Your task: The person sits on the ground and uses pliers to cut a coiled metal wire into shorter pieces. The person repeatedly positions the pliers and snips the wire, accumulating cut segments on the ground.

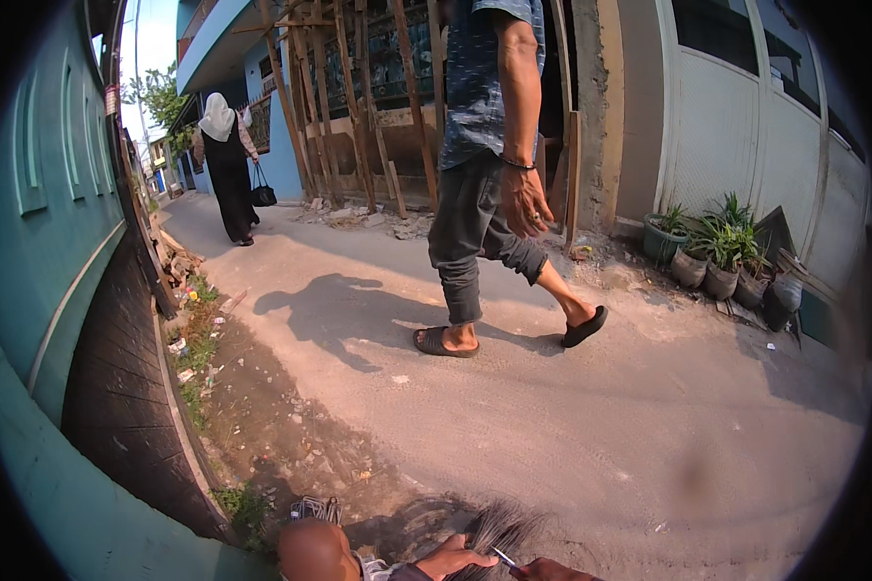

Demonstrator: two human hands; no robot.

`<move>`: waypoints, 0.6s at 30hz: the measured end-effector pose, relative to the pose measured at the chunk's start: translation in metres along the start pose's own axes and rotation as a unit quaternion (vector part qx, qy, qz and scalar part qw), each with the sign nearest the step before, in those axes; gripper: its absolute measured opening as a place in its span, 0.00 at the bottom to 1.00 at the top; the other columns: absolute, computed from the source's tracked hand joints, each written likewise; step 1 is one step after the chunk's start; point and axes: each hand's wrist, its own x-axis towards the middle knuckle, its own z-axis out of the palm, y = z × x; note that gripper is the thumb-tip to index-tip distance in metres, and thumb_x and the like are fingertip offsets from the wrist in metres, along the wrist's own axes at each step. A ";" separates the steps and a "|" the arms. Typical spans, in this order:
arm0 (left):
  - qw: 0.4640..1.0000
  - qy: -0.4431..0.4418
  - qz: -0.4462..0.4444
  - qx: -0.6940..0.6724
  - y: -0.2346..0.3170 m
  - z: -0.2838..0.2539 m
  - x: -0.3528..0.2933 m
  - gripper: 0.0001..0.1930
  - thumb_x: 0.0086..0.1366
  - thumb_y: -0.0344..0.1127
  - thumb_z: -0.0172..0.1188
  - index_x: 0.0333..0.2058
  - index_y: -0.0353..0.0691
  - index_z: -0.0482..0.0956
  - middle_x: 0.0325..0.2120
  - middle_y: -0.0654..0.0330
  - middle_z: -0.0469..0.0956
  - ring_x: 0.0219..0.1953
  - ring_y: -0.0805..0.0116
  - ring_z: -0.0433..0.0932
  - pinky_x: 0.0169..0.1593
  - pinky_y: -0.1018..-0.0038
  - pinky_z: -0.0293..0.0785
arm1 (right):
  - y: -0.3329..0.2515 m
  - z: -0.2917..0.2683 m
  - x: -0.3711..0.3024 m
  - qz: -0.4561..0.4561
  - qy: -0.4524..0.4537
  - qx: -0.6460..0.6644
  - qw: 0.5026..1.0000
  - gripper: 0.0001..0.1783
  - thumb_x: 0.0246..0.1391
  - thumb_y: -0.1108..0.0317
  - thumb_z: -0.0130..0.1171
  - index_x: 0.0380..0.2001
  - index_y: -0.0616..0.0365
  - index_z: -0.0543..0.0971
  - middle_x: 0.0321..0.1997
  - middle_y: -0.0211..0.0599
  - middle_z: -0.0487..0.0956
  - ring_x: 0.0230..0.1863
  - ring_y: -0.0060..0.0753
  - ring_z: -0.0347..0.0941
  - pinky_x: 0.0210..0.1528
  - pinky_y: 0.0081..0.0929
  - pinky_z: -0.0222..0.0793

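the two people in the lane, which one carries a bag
The person in the white headscarf, far up the lane, carries a dark bag; the nearer person in sandals carries nothing.

Bundle of thin dark bristles [499,533], broom-like, at the bottom edge of view, low over the dusty pavement. Strands fan upward and outward from where they are gripped; tips splay loosely, lower part hidden by the hands. Small slim metal blade or tool [505,558], light-coloured, lies angled against the bristle base between the fingers; exact kind too small to tell.
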 end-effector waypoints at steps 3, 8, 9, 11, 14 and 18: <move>1.000 0.007 0.009 0.018 -0.002 0.008 -0.001 0.36 0.58 0.40 0.83 0.61 0.32 0.79 0.52 0.54 0.85 0.56 0.62 0.80 0.64 0.67 0.70 | 0.019 0.008 0.002 0.021 0.019 -0.049 0.998 0.32 0.75 0.44 0.51 0.43 0.66 0.85 0.23 0.53 0.83 0.26 0.45 0.83 0.38 0.48 0.80; 0.998 0.045 0.008 0.043 -0.056 -0.015 0.022 0.40 0.55 0.43 0.84 0.62 0.31 0.79 0.54 0.53 0.84 0.59 0.60 0.79 0.68 0.67 0.67 | -0.013 0.014 0.009 0.173 -0.079 0.015 0.982 0.11 0.76 0.63 0.56 0.45 0.62 0.75 0.34 0.26 0.76 0.37 0.27 0.78 0.42 0.32 0.77; 0.998 0.013 0.032 0.050 -0.001 0.008 0.001 0.34 0.57 0.39 0.83 0.60 0.32 0.81 0.51 0.56 0.85 0.55 0.63 0.80 0.64 0.67 0.70 | 0.036 0.018 0.011 0.133 -0.053 0.106 0.984 0.12 0.76 0.64 0.57 0.49 0.64 0.77 0.37 0.31 0.78 0.41 0.27 0.77 0.45 0.32 0.75; 0.999 -0.008 0.046 0.011 -0.008 0.009 0.008 0.23 0.60 0.33 0.79 0.53 0.33 0.85 0.45 0.62 0.86 0.47 0.69 0.80 0.55 0.69 0.75 | 0.046 0.026 0.004 0.041 0.012 0.122 0.992 0.14 0.78 0.65 0.53 0.48 0.67 0.79 0.34 0.35 0.78 0.39 0.25 0.73 0.41 0.34 0.71; 0.999 0.008 0.043 -0.001 -0.005 0.011 0.009 0.20 0.59 0.33 0.79 0.48 0.33 0.86 0.41 0.64 0.86 0.41 0.75 0.80 0.51 0.72 0.75 | 0.052 0.034 0.002 0.021 0.013 0.350 0.937 0.13 0.79 0.67 0.51 0.48 0.67 0.80 0.35 0.32 0.75 0.38 0.22 0.66 0.37 0.33 0.66; 0.999 0.019 0.018 -0.031 -0.015 0.013 0.011 0.20 0.56 0.33 0.81 0.43 0.29 0.85 0.38 0.59 0.86 0.39 0.70 0.82 0.48 0.69 0.79 | 0.051 0.042 -0.005 -0.074 0.070 0.137 0.985 0.10 0.76 0.70 0.50 0.45 0.67 0.77 0.32 0.43 0.74 0.36 0.29 0.66 0.38 0.41 0.69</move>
